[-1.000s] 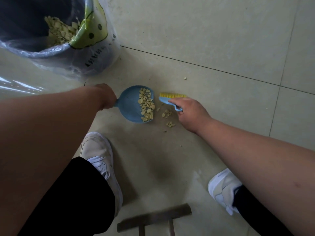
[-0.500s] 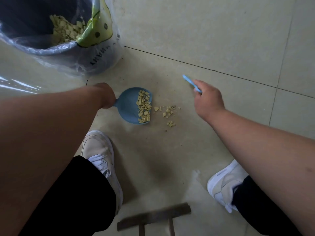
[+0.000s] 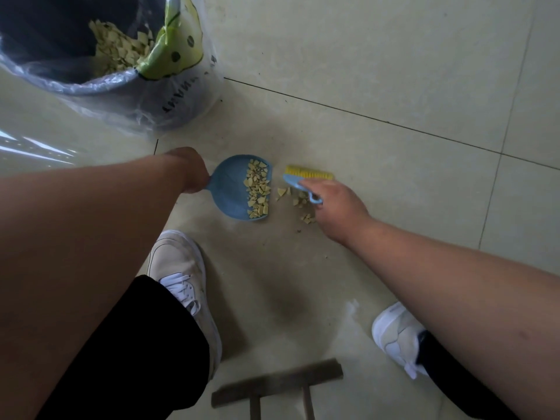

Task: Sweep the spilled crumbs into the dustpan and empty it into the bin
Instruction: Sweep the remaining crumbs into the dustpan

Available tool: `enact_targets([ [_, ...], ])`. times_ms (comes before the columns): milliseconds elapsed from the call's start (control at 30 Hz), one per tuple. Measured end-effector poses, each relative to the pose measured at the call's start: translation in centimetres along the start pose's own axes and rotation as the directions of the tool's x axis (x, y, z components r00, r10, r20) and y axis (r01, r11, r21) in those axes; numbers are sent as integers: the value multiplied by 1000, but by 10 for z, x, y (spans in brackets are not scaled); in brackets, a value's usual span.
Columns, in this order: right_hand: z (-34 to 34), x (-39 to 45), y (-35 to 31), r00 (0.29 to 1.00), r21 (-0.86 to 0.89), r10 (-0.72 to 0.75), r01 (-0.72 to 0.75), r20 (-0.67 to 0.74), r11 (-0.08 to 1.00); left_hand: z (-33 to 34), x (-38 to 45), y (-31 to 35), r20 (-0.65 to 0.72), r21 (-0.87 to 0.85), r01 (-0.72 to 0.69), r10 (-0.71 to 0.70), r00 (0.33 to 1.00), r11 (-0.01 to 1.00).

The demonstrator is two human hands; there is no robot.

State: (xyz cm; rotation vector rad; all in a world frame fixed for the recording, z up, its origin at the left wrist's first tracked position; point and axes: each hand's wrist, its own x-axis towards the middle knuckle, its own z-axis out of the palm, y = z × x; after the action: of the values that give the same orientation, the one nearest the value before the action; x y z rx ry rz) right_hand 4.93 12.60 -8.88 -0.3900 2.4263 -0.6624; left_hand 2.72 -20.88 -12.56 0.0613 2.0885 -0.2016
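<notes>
A small blue dustpan (image 3: 228, 192) lies flat on the tiled floor, its open edge facing right, with several pale yellow crumbs heaped along that edge. My left hand (image 3: 189, 169) grips its handle. A few loose crumbs (image 3: 298, 201) lie on the floor just right of the pan. My right hand (image 3: 336, 204) holds a blue brush with yellow bristles (image 3: 306, 174), the bristles down on the floor just beyond the crumbs. The bin (image 3: 100, 89), lined with a clear bag, stands at the upper left and holds more crumbs.
My two white shoes (image 3: 181, 277) (image 3: 397, 334) are planted below the dustpan, left and right. A dark wooden stool edge (image 3: 278, 383) shows at the bottom centre. Dark grout lines cross the pale tiles at the upper right.
Half a second ago my right hand was lifted up and to the right with the brush raised; it has come back down left, putting the bristles on the floor by the crumbs. The dustpan has stayed put.
</notes>
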Motion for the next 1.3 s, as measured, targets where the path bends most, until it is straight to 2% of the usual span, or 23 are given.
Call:
enact_targets([
  [67,8,-12,-2,998,-17,-55,55,22,998,-1,-1,3,6,30,-3,3,1000,1000],
  [133,9,-17,0,999,7,-41,41,-37,999,0,-2,5,7,43,-11,11,1000,999],
  [200,2,-17,3,987,59,46,-37,-156,998,2,-1,6,7,65,-6,6,1000,998],
  [300,-12,-19,9,925,128,265,-238,-273,963,4,-1,10,-24,99,-9,11,1000,995],
  [367,-12,-21,12,889,121,366,-346,-274,931,3,0,15,-57,108,-16,22,998,994],
  [433,-6,-25,8,886,95,398,-387,-239,917,1,1,19,-83,90,-5,13,997,996],
  [833,51,-13,-72,905,183,408,-384,-122,905,9,-2,18,-91,-64,36,-42,995,997],
  [933,61,-8,-96,929,210,362,-340,-80,917,9,-3,21,-52,-28,-5,3,999,1000],
  [1133,73,-5,-127,960,172,281,-278,4,945,7,-13,22,-1,170,-139,141,990,976],
  [1300,56,-4,-119,964,185,253,-234,-85,954,8,-18,20,-31,199,-127,136,990,972],
])
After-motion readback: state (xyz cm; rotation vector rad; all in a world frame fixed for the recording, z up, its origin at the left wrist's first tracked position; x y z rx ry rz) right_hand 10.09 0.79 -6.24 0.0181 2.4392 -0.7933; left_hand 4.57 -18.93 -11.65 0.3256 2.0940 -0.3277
